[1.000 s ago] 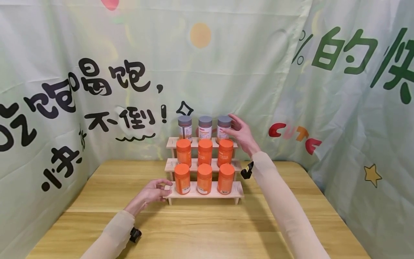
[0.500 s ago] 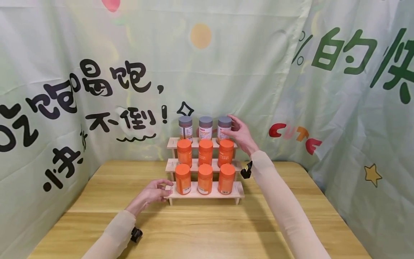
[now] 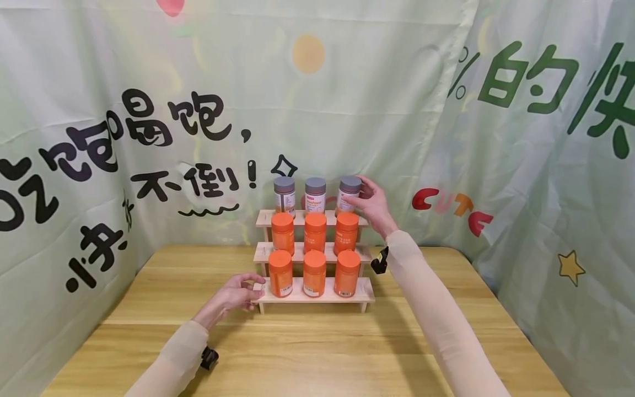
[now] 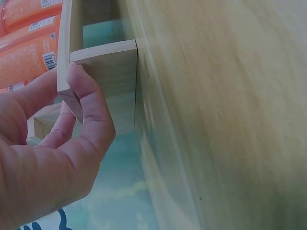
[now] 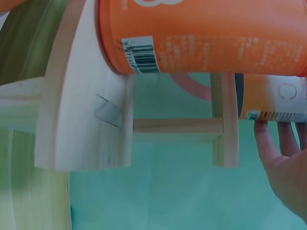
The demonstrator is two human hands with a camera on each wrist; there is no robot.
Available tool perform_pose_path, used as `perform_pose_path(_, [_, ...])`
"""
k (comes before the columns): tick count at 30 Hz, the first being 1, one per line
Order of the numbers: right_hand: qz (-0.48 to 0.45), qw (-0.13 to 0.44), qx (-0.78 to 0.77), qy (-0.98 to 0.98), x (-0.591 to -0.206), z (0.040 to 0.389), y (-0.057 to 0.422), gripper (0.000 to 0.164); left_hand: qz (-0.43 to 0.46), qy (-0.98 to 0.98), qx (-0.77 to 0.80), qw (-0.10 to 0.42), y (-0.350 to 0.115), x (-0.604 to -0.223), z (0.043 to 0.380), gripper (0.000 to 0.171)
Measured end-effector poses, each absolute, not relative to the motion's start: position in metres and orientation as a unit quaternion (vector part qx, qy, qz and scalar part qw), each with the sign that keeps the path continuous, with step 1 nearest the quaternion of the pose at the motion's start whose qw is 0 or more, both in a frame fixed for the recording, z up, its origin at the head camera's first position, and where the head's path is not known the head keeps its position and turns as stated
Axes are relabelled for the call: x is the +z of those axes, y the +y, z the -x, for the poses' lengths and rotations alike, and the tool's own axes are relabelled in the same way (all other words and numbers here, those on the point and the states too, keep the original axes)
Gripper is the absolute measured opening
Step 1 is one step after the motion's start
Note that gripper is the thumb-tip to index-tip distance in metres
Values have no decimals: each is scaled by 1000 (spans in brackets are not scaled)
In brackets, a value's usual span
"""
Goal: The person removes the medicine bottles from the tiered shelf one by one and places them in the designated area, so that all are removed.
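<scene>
Left hand (image 3: 234, 294) pinches 3-tier rack (image 3: 366, 289) at lower-left edge; right hand (image 3: 375, 209) grips grey-lidded jar (image 3: 348, 194) (near top-tier end); tabletop (image 3: 317, 353) in front.

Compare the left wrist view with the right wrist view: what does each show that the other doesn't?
Only the left wrist view shows the left hand, gripping the end of a shelf board.

Only the right wrist view shows the right hand, touching the side of a white-and-orange jar. It alone also shows a dark mark on a bare board end.

Both show orange jars with barcodes, parts of the wooden stand, the wooden tabletop and the green backdrop.
</scene>
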State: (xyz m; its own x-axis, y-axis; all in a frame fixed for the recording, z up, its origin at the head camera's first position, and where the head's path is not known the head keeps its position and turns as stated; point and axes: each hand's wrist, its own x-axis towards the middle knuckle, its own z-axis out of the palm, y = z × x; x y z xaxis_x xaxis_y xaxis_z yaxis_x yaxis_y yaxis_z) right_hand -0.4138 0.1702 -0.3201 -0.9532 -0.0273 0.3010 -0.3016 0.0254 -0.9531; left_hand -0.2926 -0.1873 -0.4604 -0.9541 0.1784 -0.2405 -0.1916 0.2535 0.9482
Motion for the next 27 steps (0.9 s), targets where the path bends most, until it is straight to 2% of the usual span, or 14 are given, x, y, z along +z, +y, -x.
perform_pose_path(16, [-127, 167, 683, -700, -320, 407, 199, 64, 10, 782, 603, 157, -185, -458, 293, 36])
perform_pose_path(27, [-117, 160, 676, -710, -319, 398, 221, 68, 4, 780, 606, 155, -186, -458, 292, 37])
